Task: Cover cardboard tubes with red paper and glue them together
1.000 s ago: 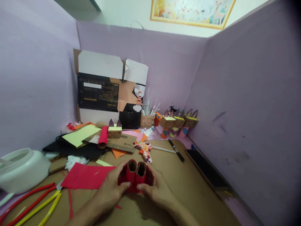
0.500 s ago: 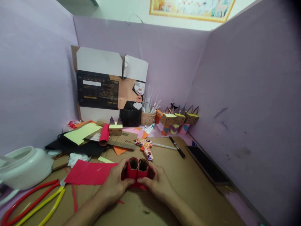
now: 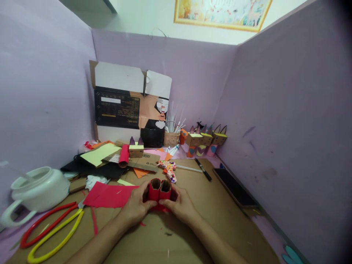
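Two short cardboard tubes wrapped in red paper stand upright side by side in front of me. My left hand (image 3: 139, 203) is closed around the left red tube (image 3: 154, 191). My right hand (image 3: 178, 203) grips the right red tube (image 3: 165, 192), its thumb on the near side. The tubes touch or nearly touch, and their open tops show bare cardboard inside. A flat bit of red paper shows at their foot. Left of my left hand lies a sheet of red paper (image 3: 107, 194). Beyond the tubes is a glue gun (image 3: 168, 168) with a colourful pattern.
Scissors (image 3: 55, 229) with red and yellow handles and a white pot (image 3: 41, 189) are at the left. Farther back are another red tube (image 3: 124, 156), a cardboard animal head (image 3: 136, 149) and a basket (image 3: 172, 139). A black marker (image 3: 202, 169) and a phone (image 3: 233, 187) lie right.
My view has tilted up and shifted slightly, so the scene sits a little differently. Both hands keep hold of the two red tubes, with no clear change of grip.
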Demonstrator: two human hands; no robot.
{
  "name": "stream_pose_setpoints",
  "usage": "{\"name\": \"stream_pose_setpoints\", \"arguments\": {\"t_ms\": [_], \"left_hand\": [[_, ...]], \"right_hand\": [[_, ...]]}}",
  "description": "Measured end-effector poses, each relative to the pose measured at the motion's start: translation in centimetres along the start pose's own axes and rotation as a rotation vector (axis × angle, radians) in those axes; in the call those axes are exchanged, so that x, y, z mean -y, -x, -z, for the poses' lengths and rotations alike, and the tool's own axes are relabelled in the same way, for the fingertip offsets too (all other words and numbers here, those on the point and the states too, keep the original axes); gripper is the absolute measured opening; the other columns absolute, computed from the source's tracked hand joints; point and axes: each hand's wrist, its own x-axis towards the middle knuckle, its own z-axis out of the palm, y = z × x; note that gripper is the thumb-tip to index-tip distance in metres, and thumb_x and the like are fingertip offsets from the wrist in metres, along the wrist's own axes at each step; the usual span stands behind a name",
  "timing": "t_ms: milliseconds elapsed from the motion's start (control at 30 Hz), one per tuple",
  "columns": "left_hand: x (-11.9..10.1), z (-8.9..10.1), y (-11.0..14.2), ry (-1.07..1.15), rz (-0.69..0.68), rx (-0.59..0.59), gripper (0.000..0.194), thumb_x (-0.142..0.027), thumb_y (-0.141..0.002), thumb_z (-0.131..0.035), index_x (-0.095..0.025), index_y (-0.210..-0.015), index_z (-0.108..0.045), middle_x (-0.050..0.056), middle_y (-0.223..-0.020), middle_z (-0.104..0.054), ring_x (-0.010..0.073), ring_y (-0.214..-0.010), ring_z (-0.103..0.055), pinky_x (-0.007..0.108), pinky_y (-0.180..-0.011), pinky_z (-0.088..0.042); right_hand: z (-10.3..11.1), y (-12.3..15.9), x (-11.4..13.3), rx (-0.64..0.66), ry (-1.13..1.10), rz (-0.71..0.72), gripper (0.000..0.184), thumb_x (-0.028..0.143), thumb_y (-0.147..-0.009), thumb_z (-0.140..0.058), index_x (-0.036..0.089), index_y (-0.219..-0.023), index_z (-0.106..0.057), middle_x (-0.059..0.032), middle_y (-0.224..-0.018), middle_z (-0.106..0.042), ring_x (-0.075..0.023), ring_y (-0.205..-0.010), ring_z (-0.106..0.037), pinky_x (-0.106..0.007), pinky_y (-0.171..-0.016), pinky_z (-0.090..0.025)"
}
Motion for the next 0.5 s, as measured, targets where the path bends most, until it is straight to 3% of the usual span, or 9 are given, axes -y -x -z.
{"name": "stream_pose_setpoints", "arguments": {"t_ms": [200,500], "left_hand": [[-1.3,0.2,0.4,-0.031,-0.028,0.013,0.047,-0.013,-0.066,-0.062,-0.017,-0.112,-0.054,0.007,-0.111,-0.064,0.0261,-0.108,-0.055,0.036,-0.094,-0.042],[-1.6,0.3,0.4,0.019,-0.053,0.017,0.055,-0.006,-0.062,-0.063,-0.017,-0.115,-0.054,0.009,-0.118,-0.061,0.0275,-0.113,-0.051,0.037,-0.099,-0.035]], "right_hand": [[0.0,0.0,0.2,0.001,0.004,-0.001,0.035,0.012,-0.061,-0.071,0.018,-0.095,-0.064,-0.0017,-0.09,-0.069,-0.0201,-0.083,-0.062,-0.031,-0.077,-0.048],[0.0,0.1,0.4,-0.006,0.009,-0.005,0.037,0.012,-0.06,-0.072,0.018,-0.096,-0.064,-0.0026,-0.09,-0.069,-0.022,-0.085,-0.062,-0.033,-0.077,-0.048]]}}
